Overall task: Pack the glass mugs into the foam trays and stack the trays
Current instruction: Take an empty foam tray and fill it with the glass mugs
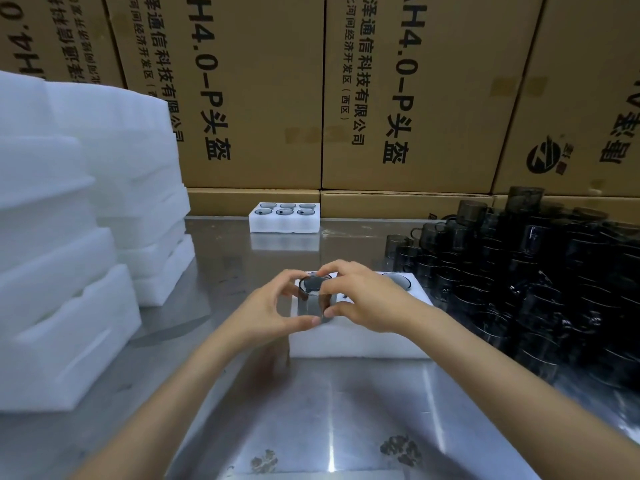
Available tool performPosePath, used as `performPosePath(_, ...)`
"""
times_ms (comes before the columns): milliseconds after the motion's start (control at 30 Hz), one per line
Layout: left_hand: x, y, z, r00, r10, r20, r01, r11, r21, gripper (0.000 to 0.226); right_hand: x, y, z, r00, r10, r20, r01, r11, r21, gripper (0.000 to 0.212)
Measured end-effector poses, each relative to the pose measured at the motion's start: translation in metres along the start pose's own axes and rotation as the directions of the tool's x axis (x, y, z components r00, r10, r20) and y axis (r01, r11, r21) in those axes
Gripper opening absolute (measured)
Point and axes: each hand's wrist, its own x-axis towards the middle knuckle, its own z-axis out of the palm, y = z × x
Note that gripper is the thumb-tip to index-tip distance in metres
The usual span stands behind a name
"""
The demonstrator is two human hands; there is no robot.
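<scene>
A smoky glass mug (313, 296) is held upright over the left end of a white foam tray (360, 342) at the middle of the steel table. My left hand (273, 310) grips its left side, thumb under the base. My right hand (363, 297) pinches its right side and rim. Another mug (396, 280) sits in the tray's far right pocket. A filled foam tray (284, 218) with several mugs stands at the back of the table. Whether the held mug's base is in a pocket is hidden by my fingers.
A large heap of dark glass mugs (540, 271) fills the right side. Tall stacks of white foam trays (79, 237) stand at the left. Cardboard boxes (311, 98) wall off the back. Bare steel table (311, 410) lies in front.
</scene>
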Motion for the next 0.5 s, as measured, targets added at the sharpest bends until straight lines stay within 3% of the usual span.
performPosePath(267, -0.004, -0.001, 0.003, 0.999, 0.043, 0.019, -0.044, 0.999, 0.017, 0.052, -0.002, -0.004, 0.002, 0.999, -0.027, 0.024, 0.029, 0.992, -0.121, 0.022)
performPosePath(367, -0.011, 0.003, -0.001, 0.995, 0.097, 0.023, -0.099, 0.989, 0.111, 0.067, -0.015, -0.002, 0.007, 0.998, -0.03, -0.055, 0.03, 1.0, 0.001, 0.05)
performPosePath(500, -0.022, -0.001, -0.002, 0.982, 0.157, 0.108, -0.186, 0.914, 0.36, 0.094, -0.037, 0.0, 0.021, 0.996, -0.039, -0.075, 0.044, 0.997, 0.062, 0.06)
